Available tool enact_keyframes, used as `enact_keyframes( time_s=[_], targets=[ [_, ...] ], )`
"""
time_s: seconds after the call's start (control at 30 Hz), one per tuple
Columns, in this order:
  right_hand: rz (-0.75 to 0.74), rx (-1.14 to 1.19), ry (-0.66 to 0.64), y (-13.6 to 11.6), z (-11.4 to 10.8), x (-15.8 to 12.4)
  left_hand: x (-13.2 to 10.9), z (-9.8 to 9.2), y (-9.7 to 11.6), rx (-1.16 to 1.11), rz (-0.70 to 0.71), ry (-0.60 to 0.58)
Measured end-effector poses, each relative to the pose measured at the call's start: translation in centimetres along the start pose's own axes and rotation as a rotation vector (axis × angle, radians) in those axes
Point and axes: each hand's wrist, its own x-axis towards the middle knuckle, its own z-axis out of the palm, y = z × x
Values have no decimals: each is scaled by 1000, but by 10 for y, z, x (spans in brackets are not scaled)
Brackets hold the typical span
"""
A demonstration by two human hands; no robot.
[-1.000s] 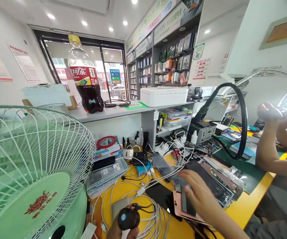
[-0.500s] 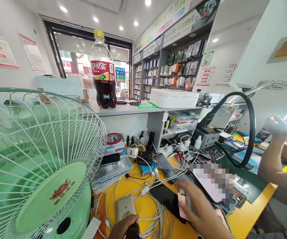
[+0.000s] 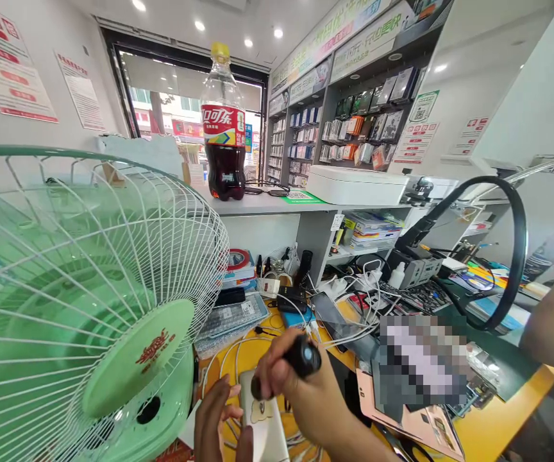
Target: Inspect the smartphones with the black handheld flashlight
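My right hand [image 3: 301, 391] is closed around a stubby black-handled tool [image 3: 303, 356], whose rounded, shiny end points up and right. Its kind cannot be made out. Beneath that hand lies a pale, slab-shaped device [image 3: 263, 427] with a cartoon outline on its face. My left hand [image 3: 219, 420] is beside the device's left edge, fingers curved and apart, with nothing seen in them. Whether it touches the device cannot be told. White cables [image 3: 231, 359] run around and under both hands.
A green fan [image 3: 137, 359] fills the left. A cola bottle [image 3: 224, 141] stands on the raised shelf [image 3: 277, 206]. To the right are a pink phone panel [image 3: 438, 427], a black hose [image 3: 520, 244] and another person's arm [image 3: 551, 321]. A dark phone [image 3: 339, 321] lies behind.
My right hand has come left from the phone parts and now grips the black-handled tool, which was at my left hand. The view has shifted, and the pink panel shows more fully.
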Motion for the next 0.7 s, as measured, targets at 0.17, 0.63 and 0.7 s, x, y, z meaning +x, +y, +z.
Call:
enact_keyframes(
  time_s=[0.17, 0.63, 0.7],
  targets=[
    [-9, 118, 1, -11, -13, 43, 14, 0, 1, 108, -66, -34],
    [68, 341, -58, -26, -41, 55, 28, -16, -18, 597, -137, -477],
    [87, 350, -42, -27, -47, 61, 30, -17, -16, 669, -71, -533]
  ],
)
